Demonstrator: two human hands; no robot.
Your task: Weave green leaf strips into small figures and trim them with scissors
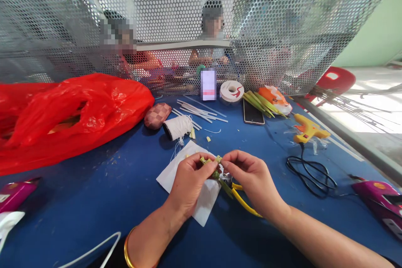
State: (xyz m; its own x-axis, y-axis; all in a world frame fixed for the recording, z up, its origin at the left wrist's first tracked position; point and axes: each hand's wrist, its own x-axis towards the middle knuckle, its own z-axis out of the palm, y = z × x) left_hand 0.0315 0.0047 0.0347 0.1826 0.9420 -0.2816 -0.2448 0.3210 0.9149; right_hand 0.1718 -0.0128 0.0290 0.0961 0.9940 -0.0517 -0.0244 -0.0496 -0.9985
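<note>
Between my two hands is a small piece of folded green leaf strip (pixel 216 174), with a longer strip tail hanging toward the lower right. My left hand (pixel 190 178) pinches it between thumb and fingers. The fingertips of my right hand (pixel 251 178) are closed at its upper right end, by a pale stub. Under the hands lies a white sheet of paper (pixel 201 211). Yellow-handled pliers (pixel 246 204) rest beneath my right hand, their jaws partly hidden by hand and leaf. A gold bangle circles my left wrist.
Beyond the hands are a thread spool (pixel 178 127), a checkered pouch (pixel 157 116), glue sticks (pixel 201 113), a ribbon reel (pixel 231 91), leaves (pixel 260 102) and phones. A corded yellow glue gun (pixel 309 129) sits right, a red bag (pixel 78 113) left. Behind the perforated screen are two people.
</note>
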